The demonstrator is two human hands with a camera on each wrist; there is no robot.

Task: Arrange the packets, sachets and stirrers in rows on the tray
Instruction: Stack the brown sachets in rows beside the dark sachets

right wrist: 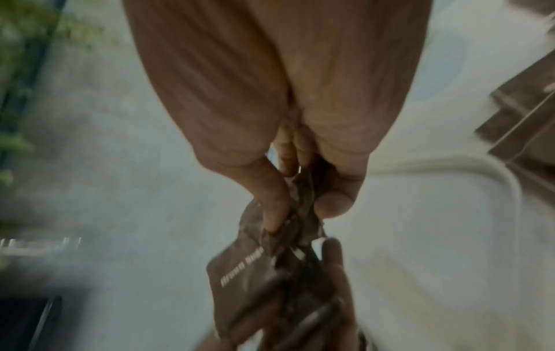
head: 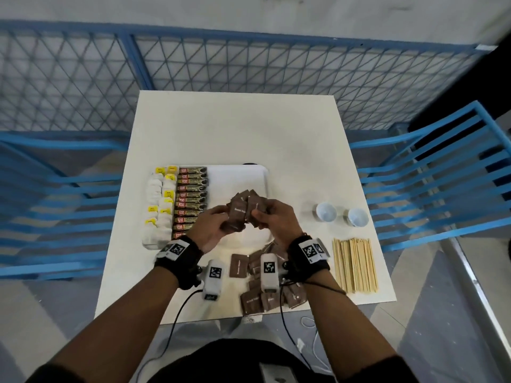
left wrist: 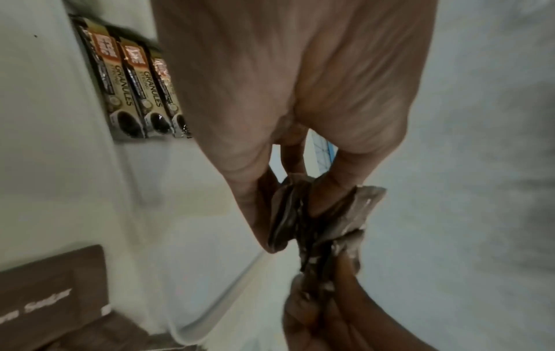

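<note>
Above the white tray (head: 257, 175) both hands hold a bunch of brown sugar sachets (head: 243, 211). My left hand (head: 214, 223) grips one stack (left wrist: 288, 213) between thumb and fingers. My right hand (head: 272, 217) pinches the others (right wrist: 297, 213). On the tray's left side lie a column of tea bags with yellow tags (head: 159, 203) and a column of coffee granule sticks (head: 192, 200). More brown sachets (head: 260, 283) lie loose on the table near its front edge, partly hidden by my right wrist. Wooden stirrers (head: 355, 264) lie in a bundle at the right.
Two small white cups (head: 341, 214) stand right of the tray. The white table (head: 235, 128) is bare at the back. Blue mesh fencing (head: 249, 64) and blue slatted frames (head: 442, 175) surround it. Cables hang from my wrists over the front edge.
</note>
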